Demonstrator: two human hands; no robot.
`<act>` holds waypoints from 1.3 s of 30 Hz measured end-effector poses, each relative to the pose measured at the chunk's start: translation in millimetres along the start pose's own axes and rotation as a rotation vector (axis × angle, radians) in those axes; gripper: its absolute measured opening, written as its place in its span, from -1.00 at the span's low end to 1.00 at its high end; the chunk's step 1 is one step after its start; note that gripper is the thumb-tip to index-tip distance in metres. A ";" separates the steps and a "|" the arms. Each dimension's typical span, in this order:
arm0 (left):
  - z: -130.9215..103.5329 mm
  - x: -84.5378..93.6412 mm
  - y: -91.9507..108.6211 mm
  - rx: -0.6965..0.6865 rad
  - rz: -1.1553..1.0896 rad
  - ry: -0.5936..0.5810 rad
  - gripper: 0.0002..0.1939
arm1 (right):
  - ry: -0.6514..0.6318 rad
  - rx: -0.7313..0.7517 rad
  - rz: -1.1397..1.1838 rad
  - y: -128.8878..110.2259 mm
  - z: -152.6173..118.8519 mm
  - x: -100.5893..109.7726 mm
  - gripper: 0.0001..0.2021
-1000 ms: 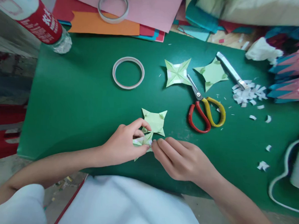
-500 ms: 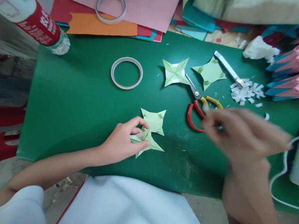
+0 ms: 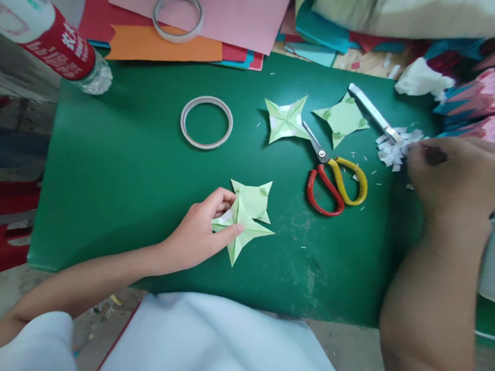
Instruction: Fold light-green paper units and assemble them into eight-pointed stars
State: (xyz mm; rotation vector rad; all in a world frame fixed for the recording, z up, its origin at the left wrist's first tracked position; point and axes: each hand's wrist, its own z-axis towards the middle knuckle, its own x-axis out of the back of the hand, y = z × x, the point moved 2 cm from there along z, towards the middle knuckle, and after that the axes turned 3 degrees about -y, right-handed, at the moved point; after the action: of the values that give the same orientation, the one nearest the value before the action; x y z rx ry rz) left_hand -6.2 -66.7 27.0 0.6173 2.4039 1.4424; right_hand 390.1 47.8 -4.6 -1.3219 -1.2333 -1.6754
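Note:
A light green folded paper star (image 3: 247, 230) is pinched between the thumb and fingers of my left hand (image 3: 206, 225). Just above it, partly covered, lies another green paper star (image 3: 255, 200) on the green table (image 3: 128, 162). My right hand (image 3: 459, 169) is over the right side beside a pile of small white paper scraps (image 3: 392, 151); its fingers are curled and blurred, and whatever they may hold is too small to make out. Two more green stars (image 3: 287, 119) (image 3: 344, 120) lie near the red and yellow scissors (image 3: 323, 156).
A roll of tape (image 3: 205, 145) lies left of centre. At the back are coloured paper sheets (image 3: 167, 48) with another tape roll (image 3: 178, 37), and a bottle (image 3: 67, 49). A silver cutter (image 3: 373, 112), white tissue (image 3: 423, 78) and pink-blue paper pieces (image 3: 493, 90) are at right.
My right hand has moved right, from beside the scissors to the white scraps, uncovering the scissor handles. The star in my left hand has turned and opened out more to view.

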 end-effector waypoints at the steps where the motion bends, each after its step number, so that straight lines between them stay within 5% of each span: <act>1: 0.0 0.1 -0.3 0.008 0.012 -0.001 -0.74 | 0.038 0.031 0.001 -1.3 -3.9 1.5 -0.72; 6: -2.3 0.4 -1.8 0.080 0.148 -0.005 -0.61 | 0.392 0.229 0.077 -15.2 -33.5 23.3 -0.76; 9: -3.2 -0.3 -2.4 0.084 0.218 -0.026 -0.57 | 0.674 0.545 0.427 -49.3 -77.5 58.1 -0.72; 12: -2.9 -1.7 -2.4 0.058 0.267 -0.045 -0.57 | 0.381 0.835 0.806 -92.2 -125.7 87.3 -0.86; 15: -2.5 -3.9 -1.3 0.013 0.288 -0.082 -0.58 | 0.063 1.043 0.894 -122.6 -163.6 99.2 -0.81; 24: -1.6 -4.7 1.7 0.036 0.142 -0.104 -0.62 | -0.206 1.022 1.122 -132.6 -179.3 90.2 -0.83; 33: 1.4 -3.8 -5.3 0.137 -0.205 -0.100 -0.65 | -0.240 1.037 1.168 -135.5 -181.8 91.0 -0.85; 39: 1.0 -3.7 -5.4 0.131 -0.182 -0.065 -0.68 | 0.108 1.093 0.957 -135.5 -184.7 92.9 -0.89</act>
State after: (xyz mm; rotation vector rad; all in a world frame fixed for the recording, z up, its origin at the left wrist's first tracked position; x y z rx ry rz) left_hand -3.6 -70.0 21.8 0.4524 2.4462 1.1820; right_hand 180.8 -75.9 40.4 -0.8274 -0.9314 -0.2624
